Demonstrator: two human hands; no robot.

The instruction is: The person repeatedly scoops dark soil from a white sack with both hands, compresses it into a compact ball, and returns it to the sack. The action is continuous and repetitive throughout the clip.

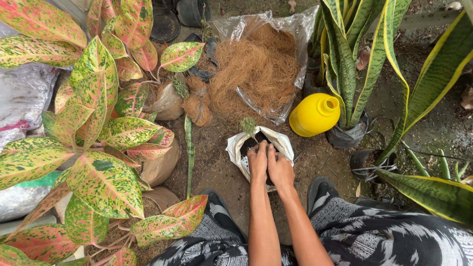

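Both hands lay side by side in the mouth of the white planting bag [236, 148] on the bare ground: the left hand [258, 161] and right hand [280, 170], fingers curled down into the dark soil [248, 144]. Just beyond the left fingertips stood a small green seedling [248, 125], upright; farther off lay brown coconut fibre [258, 66] and a yellow bottle [314, 115].

White grow bag [282, 142] sits upright on the bare soil, mouth open with the rim rolled down, dark potting mix inside. Small green spiky seedling [248, 125] stands upright at the bag's far rim, stem going down into the mix. Left hand [258, 161] and right hand [279, 169] are side by side, touching, palms down, pressing into the mix.
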